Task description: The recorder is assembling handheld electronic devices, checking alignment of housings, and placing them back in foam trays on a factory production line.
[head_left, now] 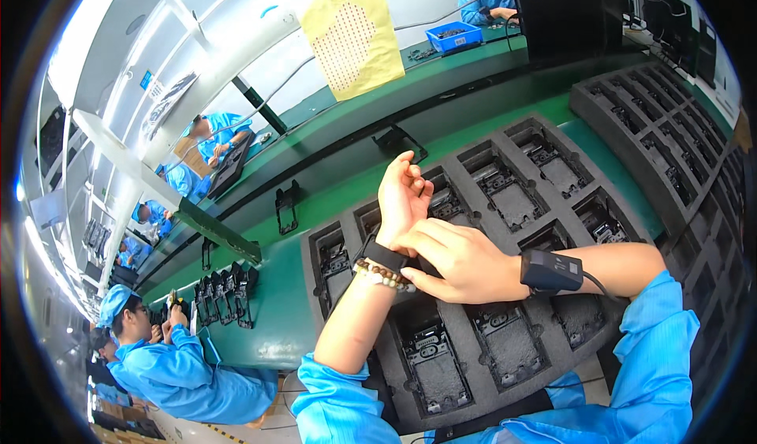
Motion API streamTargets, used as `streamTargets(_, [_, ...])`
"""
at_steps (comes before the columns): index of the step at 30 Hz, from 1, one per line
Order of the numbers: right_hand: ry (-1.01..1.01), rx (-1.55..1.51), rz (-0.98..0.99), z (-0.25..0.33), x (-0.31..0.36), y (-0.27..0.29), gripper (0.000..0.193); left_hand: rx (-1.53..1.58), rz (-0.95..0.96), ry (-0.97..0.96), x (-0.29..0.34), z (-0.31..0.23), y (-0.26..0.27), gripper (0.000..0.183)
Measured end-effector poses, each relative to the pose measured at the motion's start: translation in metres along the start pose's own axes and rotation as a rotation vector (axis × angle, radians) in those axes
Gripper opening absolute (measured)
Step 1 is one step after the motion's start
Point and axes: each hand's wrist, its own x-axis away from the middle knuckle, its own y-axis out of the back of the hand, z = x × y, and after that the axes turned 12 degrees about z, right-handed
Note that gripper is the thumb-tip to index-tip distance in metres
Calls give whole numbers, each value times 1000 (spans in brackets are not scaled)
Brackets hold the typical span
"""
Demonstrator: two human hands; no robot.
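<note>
Green bench (272, 337) | yellow sheet (352, 42), printed red marks | left hand (404, 199) half-curled, empty | right hand (477, 266) touching black wristband (383, 254), grip unclear

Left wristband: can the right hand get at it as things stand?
Probably yes: the right hand is beside the left wristband, fingers seeming to touch its edge, nothing visible in the way.

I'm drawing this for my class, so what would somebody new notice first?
Probably the right grip in the middle, at the black wristband on the left arm. Underneath spreads a big dark foam tray holding black parts, and a yellow sheet hangs near the top.
</note>
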Motion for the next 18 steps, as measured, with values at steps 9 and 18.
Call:
streamTargets(9, [-493,-786,614,-27,6,-3,30,-150,-65,-33,-8,18,7,16])
streamTargets(18, [-520,-1048,232,-61,3,13,36,-21,76,-1,-11,14,-10,17])
